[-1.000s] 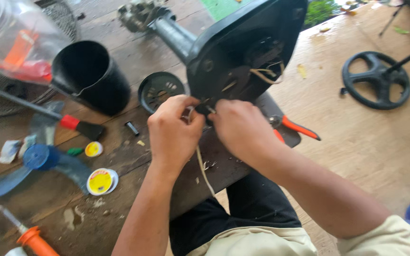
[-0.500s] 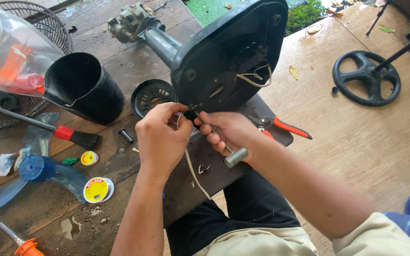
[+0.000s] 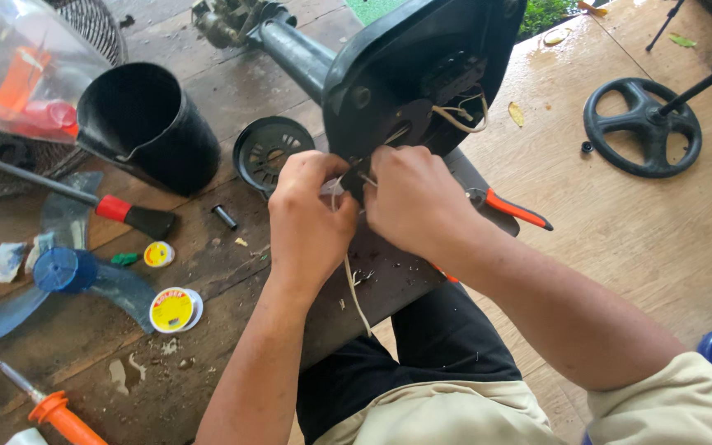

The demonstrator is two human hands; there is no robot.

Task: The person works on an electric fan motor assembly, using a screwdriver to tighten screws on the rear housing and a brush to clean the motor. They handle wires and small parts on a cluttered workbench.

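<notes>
The black fan base is lying tipped on its side on the wooden surface, with its open underside facing the person. A pale cord is coming out from the bottom edge of the base and hanging down toward the person's lap. Both hands are pressing close together right at that edge. The left hand is pinching the cord in its grip, just below the base. The right hand is curling its fingers around something small and dark beside the cord; what it is cannot be told. The two hands are touching each other.

Orange-handled pliers are lying just behind the right hand. A round black cap is sitting just beside the left hand. Farther left, a black cup is lying on its side, near a red-and-black screwdriver. A blue fan blade and a yellow solder reel are lying well apart from the hands. On the floor to the right, a black wheel-shaped stand is resting.
</notes>
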